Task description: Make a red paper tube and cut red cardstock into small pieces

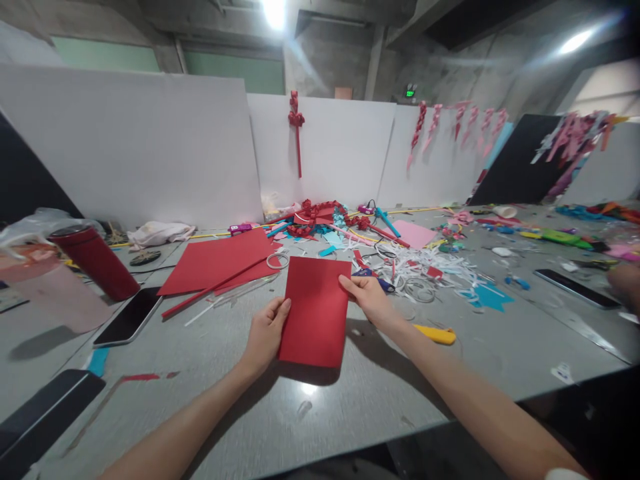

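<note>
Above the grey table (240, 413): red paper (315, 317), spanning the gap between both grips.
Left hand (267, 331): fingers pinching its left edge.
Right hand (369, 298): thumb and fingers clamped on its upper right edge.

Left hand (265, 335): some fingertips hidden by red card (315, 317) | green sign (411, 93): illegible

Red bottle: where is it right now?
In the head view, the red bottle is on the table at the left, just right of the pink container and behind a black phone.
</note>
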Action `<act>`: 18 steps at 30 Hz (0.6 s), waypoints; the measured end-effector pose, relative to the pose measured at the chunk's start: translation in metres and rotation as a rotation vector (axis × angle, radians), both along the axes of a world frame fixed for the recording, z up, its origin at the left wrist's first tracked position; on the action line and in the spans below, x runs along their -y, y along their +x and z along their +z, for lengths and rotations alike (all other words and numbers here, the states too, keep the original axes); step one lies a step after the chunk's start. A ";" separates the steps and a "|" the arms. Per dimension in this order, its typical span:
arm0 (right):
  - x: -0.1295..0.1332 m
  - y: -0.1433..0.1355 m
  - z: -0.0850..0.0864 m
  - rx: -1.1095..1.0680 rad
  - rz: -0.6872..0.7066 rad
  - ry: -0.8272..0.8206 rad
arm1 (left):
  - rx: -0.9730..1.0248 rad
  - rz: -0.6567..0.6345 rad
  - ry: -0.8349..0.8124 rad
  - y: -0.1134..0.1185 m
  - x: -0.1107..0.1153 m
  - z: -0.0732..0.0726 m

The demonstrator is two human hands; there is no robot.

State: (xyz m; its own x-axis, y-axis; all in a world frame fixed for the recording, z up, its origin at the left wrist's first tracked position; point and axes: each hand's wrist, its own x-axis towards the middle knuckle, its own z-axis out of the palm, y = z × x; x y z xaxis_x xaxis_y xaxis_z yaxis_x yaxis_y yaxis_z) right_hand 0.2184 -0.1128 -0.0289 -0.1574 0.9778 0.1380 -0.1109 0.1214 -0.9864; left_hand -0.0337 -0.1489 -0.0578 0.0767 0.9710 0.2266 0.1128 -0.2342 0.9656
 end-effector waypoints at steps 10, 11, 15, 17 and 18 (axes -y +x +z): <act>0.002 -0.005 0.003 -0.042 0.039 -0.037 | 0.085 -0.010 -0.042 -0.002 -0.003 0.003; 0.003 -0.005 0.003 -0.023 0.054 -0.039 | 0.095 -0.010 -0.048 -0.002 -0.004 0.003; 0.003 -0.005 -0.001 0.067 0.020 0.003 | 0.104 -0.020 -0.083 -0.002 -0.005 0.005; 0.000 -0.003 -0.005 0.110 -0.026 0.035 | 0.115 -0.033 -0.108 -0.001 -0.005 0.006; -0.002 -0.001 -0.006 0.127 -0.047 0.050 | 0.119 -0.042 -0.120 -0.001 -0.005 0.006</act>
